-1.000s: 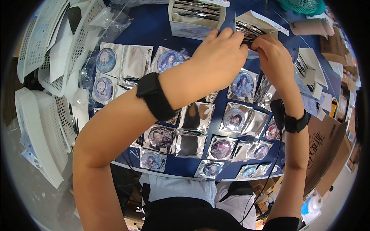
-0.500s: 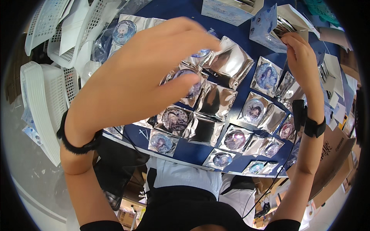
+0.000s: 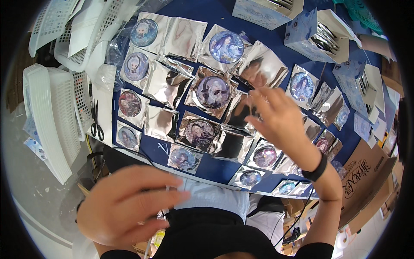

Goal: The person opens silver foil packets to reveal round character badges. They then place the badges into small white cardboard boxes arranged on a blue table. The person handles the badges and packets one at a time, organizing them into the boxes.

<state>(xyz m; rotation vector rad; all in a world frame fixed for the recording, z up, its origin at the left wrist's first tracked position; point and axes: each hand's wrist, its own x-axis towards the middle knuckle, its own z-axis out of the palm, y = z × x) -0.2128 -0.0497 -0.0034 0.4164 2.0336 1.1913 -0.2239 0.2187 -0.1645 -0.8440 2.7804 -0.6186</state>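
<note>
Round illustrated badges lie on silver foil packets in rows on the dark blue table. My right hand [image 3: 278, 118] hovers over the middle rows, fingers apart and nothing visible in it. Its fingertips are nearest a foil packet [image 3: 235, 110], beside a large purple badge [image 3: 212, 92]. Above that hand is a big foil packet [image 3: 261, 67], next to a blue badge [image 3: 226, 46]. Closer to my body, my left hand [image 3: 129, 205] is raised off the table's near edge, slightly blurred, its fingers spread with no object seen. A dark purple badge [image 3: 199, 133] lies between the hands.
Light blue cardboard boxes [image 3: 297, 36] holding foil packets stand at the far right. White plastic baskets [image 3: 51, 116] line the left side, with black scissors [image 3: 95, 121] near them. An open brown carton [image 3: 366, 177] sits at the right, and a black bag lies under the near edge.
My left hand has pulled back from over the badges toward my body, uncovering the left rows. My right hand has left the box of packets and moved down-left over the middle rows.
</note>
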